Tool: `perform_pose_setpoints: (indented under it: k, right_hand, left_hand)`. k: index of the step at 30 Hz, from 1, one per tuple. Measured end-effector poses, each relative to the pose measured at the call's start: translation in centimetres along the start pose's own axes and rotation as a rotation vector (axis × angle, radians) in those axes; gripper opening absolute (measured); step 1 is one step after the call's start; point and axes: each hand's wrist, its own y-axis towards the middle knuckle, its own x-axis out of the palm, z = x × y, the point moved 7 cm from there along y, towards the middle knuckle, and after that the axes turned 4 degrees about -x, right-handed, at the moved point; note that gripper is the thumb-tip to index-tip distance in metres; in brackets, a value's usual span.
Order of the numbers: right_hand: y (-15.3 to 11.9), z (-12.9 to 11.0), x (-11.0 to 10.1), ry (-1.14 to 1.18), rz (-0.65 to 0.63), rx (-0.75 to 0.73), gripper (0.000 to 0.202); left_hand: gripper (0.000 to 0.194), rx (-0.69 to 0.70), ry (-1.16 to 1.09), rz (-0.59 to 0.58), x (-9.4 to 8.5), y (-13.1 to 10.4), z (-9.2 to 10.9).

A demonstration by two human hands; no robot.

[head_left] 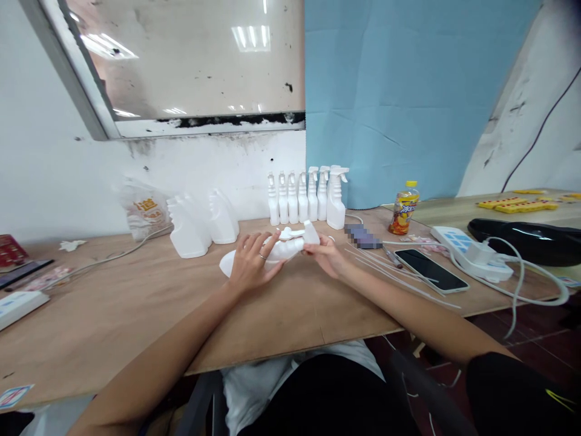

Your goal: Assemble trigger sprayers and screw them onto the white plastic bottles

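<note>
Bottle (272,253) lying sideways above table (136,315); left hand (251,261) wrapped around body, right hand (325,253) pinching spray head (305,234) at neck.

Both arms were bare, with no sleeves down to the hands. The left hand (251,261) had a thin ring on one finger. The right hand (327,254) wore no ring that showed. The person had on a white shirt (254,387), seen at 6 o'clock in the picture. Over the lap lay dark black cloth (327,399). At 4 o'clock, the black cloth had a small yellow mark (560,396) on it.
</note>
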Motion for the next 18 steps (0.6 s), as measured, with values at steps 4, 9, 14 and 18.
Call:
perform_pose_setpoints:
  k: [4,9,14,18]
  right_hand:
    - [1.9,-1.6,-2.7,0.175,0.084,-0.029,0.023]
    - [3.1,-1.8,-5.8,0.254,0.180,-0.050,0.033]
    - [2.1,0.2,-4.9,-0.092,0.169,0.113,0.042]
    - [1.0,0.4,-2.6,-0.265,0.098,0.146,0.051]
  left_hand:
    - [0.065,-0.187,-0.030,-0.017,0.5,-0.3,-1.5]
    - [0.045,-0.339,-0.120,-0.180,2.4,-1.4,-2.1]
    - [0.041,-0.346,-0.355,-0.127,2.7,-2.0,-0.8]
    - [0.045,-0.253,-0.487,-0.080,3.1,-2.3,1.0]
